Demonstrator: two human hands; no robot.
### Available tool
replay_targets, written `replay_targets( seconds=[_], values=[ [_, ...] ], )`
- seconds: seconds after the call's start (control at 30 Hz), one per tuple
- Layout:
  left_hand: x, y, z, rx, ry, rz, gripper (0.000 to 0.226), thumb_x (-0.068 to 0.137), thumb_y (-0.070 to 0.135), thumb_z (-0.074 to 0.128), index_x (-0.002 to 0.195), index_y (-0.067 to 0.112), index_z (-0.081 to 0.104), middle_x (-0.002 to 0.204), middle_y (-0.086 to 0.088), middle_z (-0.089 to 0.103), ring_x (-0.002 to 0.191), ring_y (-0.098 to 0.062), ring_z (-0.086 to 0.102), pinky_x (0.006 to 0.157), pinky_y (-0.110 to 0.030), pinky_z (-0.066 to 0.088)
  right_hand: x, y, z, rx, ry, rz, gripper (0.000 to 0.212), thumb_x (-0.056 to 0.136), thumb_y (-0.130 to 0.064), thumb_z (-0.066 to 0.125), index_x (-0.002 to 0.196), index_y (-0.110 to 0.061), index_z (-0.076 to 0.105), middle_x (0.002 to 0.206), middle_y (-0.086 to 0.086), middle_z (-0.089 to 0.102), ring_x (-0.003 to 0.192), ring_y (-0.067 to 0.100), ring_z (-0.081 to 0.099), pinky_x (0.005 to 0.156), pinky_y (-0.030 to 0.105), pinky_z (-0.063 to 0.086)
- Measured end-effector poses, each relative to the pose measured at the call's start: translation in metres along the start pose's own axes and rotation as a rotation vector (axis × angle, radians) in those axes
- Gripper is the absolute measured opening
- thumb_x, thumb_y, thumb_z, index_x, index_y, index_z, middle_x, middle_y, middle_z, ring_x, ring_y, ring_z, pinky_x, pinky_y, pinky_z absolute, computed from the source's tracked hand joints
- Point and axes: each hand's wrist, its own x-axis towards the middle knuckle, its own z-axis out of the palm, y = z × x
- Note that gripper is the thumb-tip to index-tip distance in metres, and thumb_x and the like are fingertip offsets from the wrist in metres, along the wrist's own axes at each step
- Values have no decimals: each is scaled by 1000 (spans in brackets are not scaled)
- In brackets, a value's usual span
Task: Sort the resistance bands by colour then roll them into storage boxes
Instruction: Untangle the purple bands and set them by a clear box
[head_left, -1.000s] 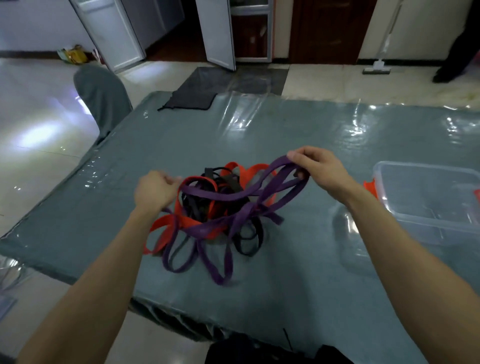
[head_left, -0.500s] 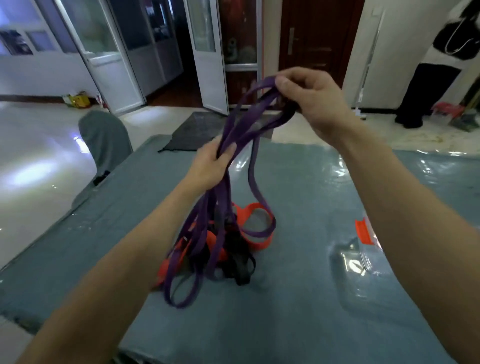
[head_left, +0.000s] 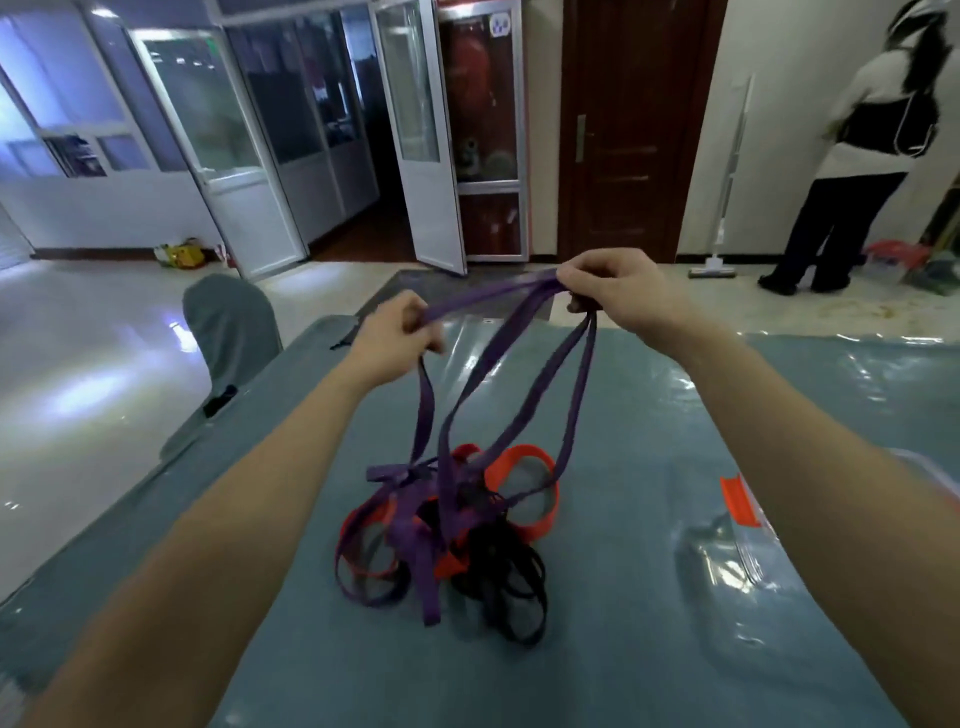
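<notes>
At left, left hand (head_left: 400, 332) pinches purple band (head_left: 488, 297), fingers curled on it. Band runs level rightward to right hand (head_left: 618, 291), fingers clenched round several purple loops. Loops hang straight down into tangled orange and black pile (head_left: 498, 551) on bench (head_left: 597, 665), below and between both hands. Clear box (head_left: 753, 551) sits far right.

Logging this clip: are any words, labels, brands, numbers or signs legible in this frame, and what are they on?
No text in this frame can be read.
White sticker with blue marks, on the red panel at the back of the room: too blurred to read.
Purple resistance band: no print visible.
</notes>
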Motion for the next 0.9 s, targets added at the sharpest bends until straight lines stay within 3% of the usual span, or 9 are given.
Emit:
replay_targets(
  seconds=[0.07,0.13,0.2,0.3,0.43,0.57,0.73,0.8,0.9],
  values=[
    [13,27,-17,-348,268,13,20,104,2,59,98,20,57,73,-3,74,68,-21,74,72,-37,60,-1,1,-1,48,6,-18,20,98,-32,78,109,-15,81,103,16,75,87,17,67,96,46,60],
    [19,59,-38,-412,322,89,15,103,4,63,108,18,59,76,-5,68,60,-16,63,61,-31,52,-2,4,3,-135,-93,-25,23,93,-34,83,109,-17,79,104,16,76,86,21,67,95,47,59],
    [18,66,-47,-193,122,93,33,95,24,82,122,22,62,93,-2,71,72,-15,64,68,-29,52,-3,10,8,-275,-182,-6,20,90,-33,85,103,-19,79,98,11,77,84,24,69,92,51,60],
    [-7,48,-14,91,-318,-32,71,74,41,98,133,32,61,122,4,72,110,-17,71,98,-33,57,-8,7,8,-87,-146,2,29,86,-19,89,113,-15,78,98,8,77,82,21,68,81,38,58],
    [-35,17,64,-142,-521,-42,38,90,26,89,124,25,73,116,-1,81,109,-20,78,107,-51,58,-12,2,14,-169,-214,-63,48,79,-10,93,122,-17,74,107,10,78,99,26,75,92,35,63],
    [-31,7,67,-149,-394,-22,10,99,28,79,107,22,79,103,0,83,100,-18,79,102,-45,61,-20,37,8,-274,-226,-1,34,84,-28,92,112,-19,77,100,-1,78,91,15,74,89,34,60],
    [-15,10,37,-124,-215,55,14,98,23,80,111,18,80,91,-8,80,83,-19,76,92,-46,64,-44,106,16,-463,-296,129,32,95,-40,80,122,-24,75,108,-3,79,95,13,74,92,36,60],
    [-10,13,37,-32,-154,127,12,98,25,80,109,24,76,88,-2,77,79,-18,75,87,-48,65,-48,110,22,-387,-201,127,30,96,-41,78,119,-23,74,105,0,79,95,18,76,89,35,58],
    [-3,25,35,-87,35,222,15,100,32,76,106,37,64,86,2,71,67,-16,66,68,-41,59,-43,85,22,-13,55,119,33,101,-40,70,108,-9,71,80,1,75,81,26,78,87,54,63]
  ],
)
